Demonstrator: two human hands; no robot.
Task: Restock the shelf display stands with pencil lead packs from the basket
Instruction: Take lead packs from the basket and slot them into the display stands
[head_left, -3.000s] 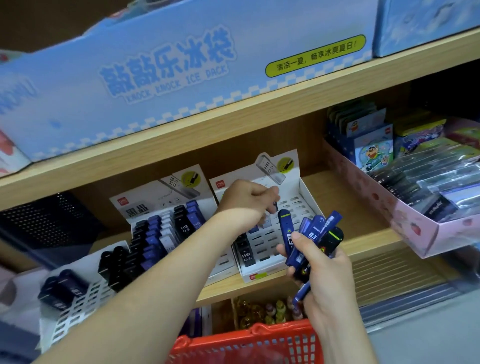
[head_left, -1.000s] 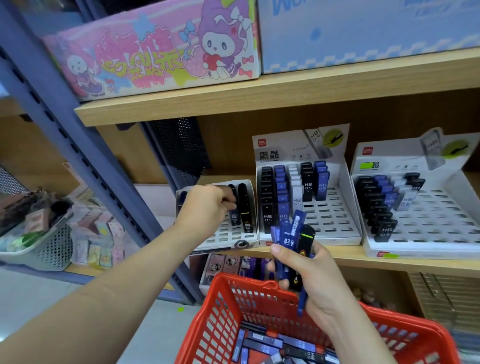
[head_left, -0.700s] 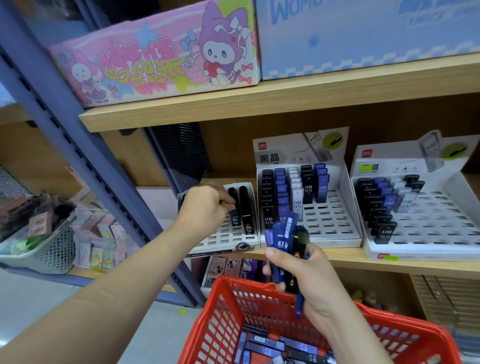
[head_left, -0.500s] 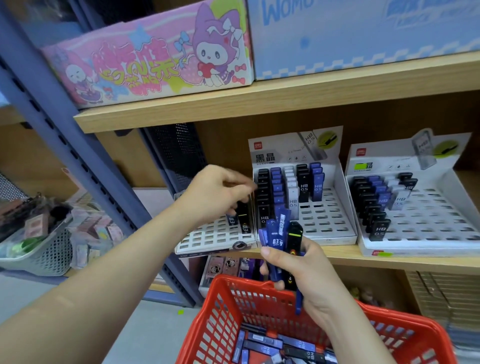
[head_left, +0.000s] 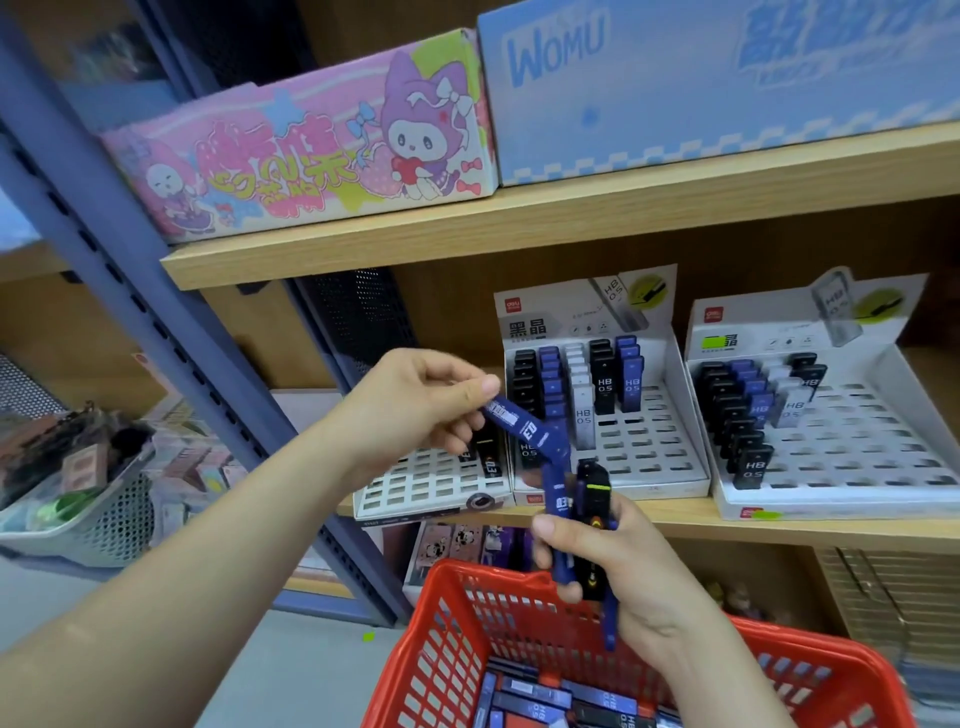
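Far left on the shelf (head_left: 675, 522) sat the low stand (head_left: 431, 486), mostly bare slots with a couple of dark packs at its right edge. Just in front of it the left hand (head_left: 415, 400) had its grip pinched on one end of a single blue pack (head_left: 519, 423), thumb on top. The pack slanted down to the right, lower end at the top of the bunch. The middle stand (head_left: 639, 447) was filled only along the back. Below that, the right hand (head_left: 618, 561) had its grip wrapped round a bunch of packs (head_left: 576, 519), blue and black, held upright over the red basket (head_left: 447, 639). More loose packs (head_left: 561, 699) lay in its bottom. The right stand (head_left: 857, 457) had rows only in its far left part.

My guess: these are light, stiff little plastic cases and pretty slick, so pinching the flat faces near one end looked right. The bunch could slide apart if the squeeze loosened.
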